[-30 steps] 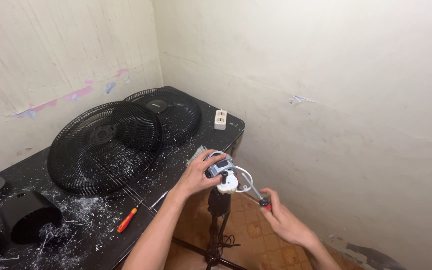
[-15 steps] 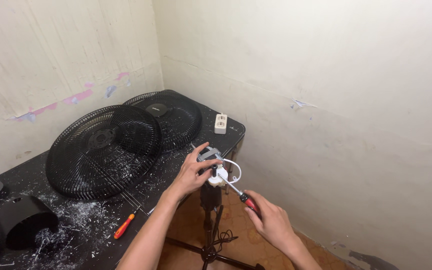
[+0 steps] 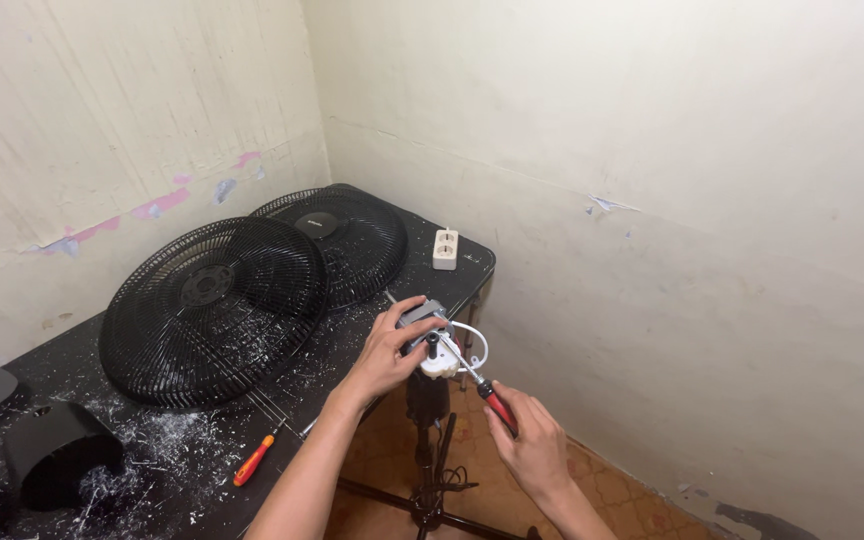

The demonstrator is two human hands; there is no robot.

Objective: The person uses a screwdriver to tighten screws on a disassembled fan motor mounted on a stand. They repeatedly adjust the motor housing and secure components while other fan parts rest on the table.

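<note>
The left hand (image 3: 389, 350) wraps its fingers over a small grey fan motor (image 3: 422, 322) mounted on top of a black stand (image 3: 426, 420), gripping it so the unit stays steady at the near right edge of the table. The right hand (image 3: 530, 445) is closed around the red handle of a screwdriver (image 3: 479, 376), whose shaft angles up and left to the white part below the motor; the tip seems to sit on a screw, though it is too small to tell. A white cable (image 3: 474, 340) loops beside the motor.

The black table (image 3: 352, 330) is scuffed with white marks. On it, two black fan grilles (image 3: 217, 305) lean one over the other at the far left, an orange screwdriver (image 3: 252, 462) lies near, and a white socket strip (image 3: 445, 249) sits at the far corner. Cream walls with peeling paint meet behind, above a tiled floor (image 3: 612, 490).
</note>
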